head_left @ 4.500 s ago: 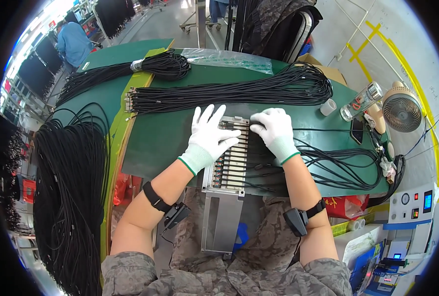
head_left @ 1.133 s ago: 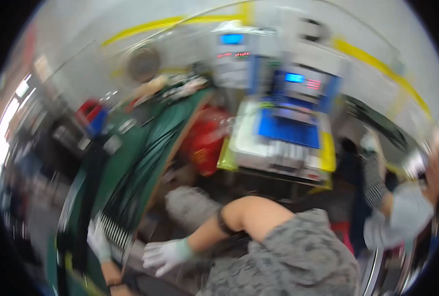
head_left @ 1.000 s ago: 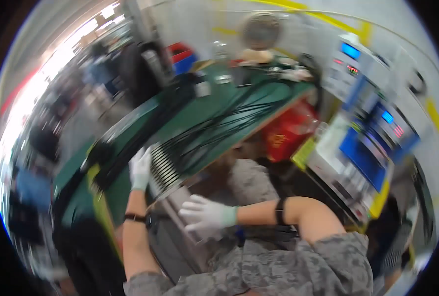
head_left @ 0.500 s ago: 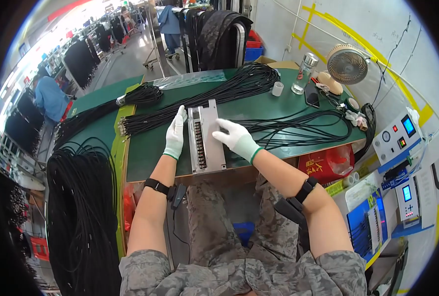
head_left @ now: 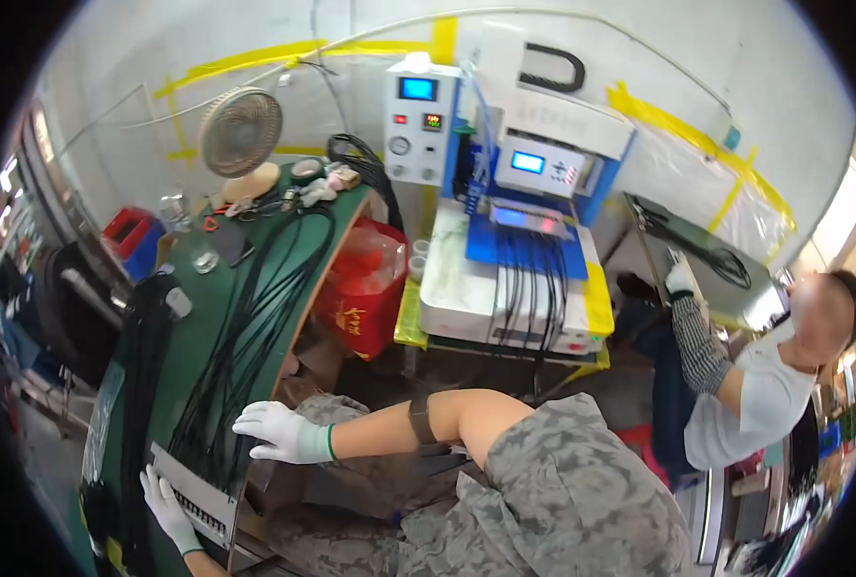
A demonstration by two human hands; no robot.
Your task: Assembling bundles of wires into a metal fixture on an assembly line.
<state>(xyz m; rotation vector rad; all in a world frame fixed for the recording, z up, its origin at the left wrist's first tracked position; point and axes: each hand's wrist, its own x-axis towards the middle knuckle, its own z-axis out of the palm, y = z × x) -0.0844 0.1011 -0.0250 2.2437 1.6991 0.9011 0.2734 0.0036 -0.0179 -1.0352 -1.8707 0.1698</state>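
A long silver metal fixture (head_left: pixel 218 501) with a row of dark slots lies at the table's front edge, lower left. Several black cables (head_left: pixel 245 332) stretch from its far side and loop back along the table. My left hand (head_left: pixel 170 512), in a white glove, rests along the fixture's left end with its fingers stretched out. Just beyond the fixture's right end, over the table edge, my right hand (head_left: pixel 279 433) is held flat in a matching glove, fingers apart and nothing in them.
On the green table (head_left: pixel 298 264) stand a fan (head_left: pixel 240 133), a glass bottle (head_left: pixel 200 248) and a phone (head_left: pixel 235 246). A red bag (head_left: pixel 361 303) hangs beside it. Further right is a bench machine (head_left: pixel 534 168) with cables on its blue bed. A co-worker (head_left: pixel 750 404) sits at the far right.
My view has swung to the right, bringing the machine and a co-worker into sight. My right hand now sits away from the fixture; my left hand remains beside it.
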